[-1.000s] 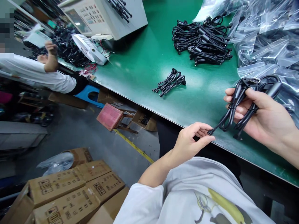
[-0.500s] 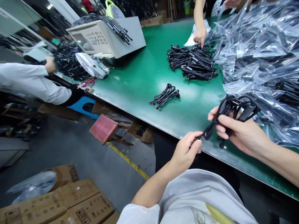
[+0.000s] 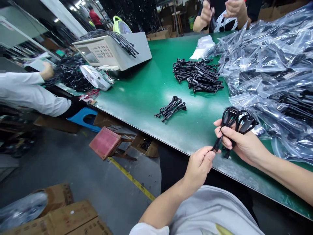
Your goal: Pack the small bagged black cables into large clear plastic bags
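My right hand (image 3: pixel 241 143) is closed round a coiled black cable bundle (image 3: pixel 236 119), held just above the near edge of the green table (image 3: pixel 151 88). My left hand (image 3: pixel 200 164) pinches the loose plug end of that same cable, close under the right hand. A small tied cable bundle (image 3: pixel 171 108) lies alone in the middle of the table. Farther back sits a heap of black cables (image 3: pixel 197 75).
Clear plastic bags with cables (image 3: pixel 269 65) are piled on the right. A beige test instrument (image 3: pixel 110 50) and a small white fan (image 3: pixel 94 76) stand at the left. One co-worker's sleeve (image 3: pixel 31 94) is left, another's hands (image 3: pixel 220 11) far back. Cardboard boxes (image 3: pixel 68 217) and a red stool (image 3: pixel 105 142) stand on the floor.
The view tilted up, so the table's far end shows. My hands drew closer together with the cable. The far person's hand lifted off the cable heap.
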A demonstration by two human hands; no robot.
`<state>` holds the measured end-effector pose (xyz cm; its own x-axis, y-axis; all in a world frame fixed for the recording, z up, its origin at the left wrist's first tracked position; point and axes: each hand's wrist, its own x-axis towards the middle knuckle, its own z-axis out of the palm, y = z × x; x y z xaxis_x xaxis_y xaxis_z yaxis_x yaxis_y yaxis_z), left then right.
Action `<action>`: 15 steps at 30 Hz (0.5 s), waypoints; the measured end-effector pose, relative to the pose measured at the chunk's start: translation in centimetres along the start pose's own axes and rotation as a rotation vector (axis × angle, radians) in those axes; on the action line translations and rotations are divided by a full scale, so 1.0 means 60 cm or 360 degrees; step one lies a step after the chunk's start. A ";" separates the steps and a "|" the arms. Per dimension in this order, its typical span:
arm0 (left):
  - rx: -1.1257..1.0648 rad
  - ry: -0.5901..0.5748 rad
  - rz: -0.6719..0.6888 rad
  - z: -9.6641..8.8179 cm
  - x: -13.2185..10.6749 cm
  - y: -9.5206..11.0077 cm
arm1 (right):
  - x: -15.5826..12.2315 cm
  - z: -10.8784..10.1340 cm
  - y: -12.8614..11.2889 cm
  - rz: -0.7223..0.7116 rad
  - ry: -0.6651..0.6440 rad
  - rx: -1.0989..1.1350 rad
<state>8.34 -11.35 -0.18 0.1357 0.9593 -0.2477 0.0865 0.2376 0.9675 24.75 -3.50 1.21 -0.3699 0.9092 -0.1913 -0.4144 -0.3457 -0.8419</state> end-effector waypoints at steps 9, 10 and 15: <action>-0.0070 0.0049 -0.0023 0.000 -0.003 -0.003 | -0.003 0.003 0.004 0.0002 -0.0024 -0.0029; -0.0044 0.0009 -0.0017 -0.004 -0.004 -0.001 | -0.005 0.002 0.001 0.0027 -0.0028 -0.0041; 0.0558 -0.0153 0.0304 -0.081 0.039 0.026 | -0.003 -0.011 -0.023 0.0137 0.0008 -0.0156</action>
<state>4.02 -8.02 1.00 0.2722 0.9585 -0.0847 0.3797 -0.0261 0.9248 25.94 -3.05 2.10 -0.3962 0.8784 -0.2672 -0.2982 -0.3983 -0.8674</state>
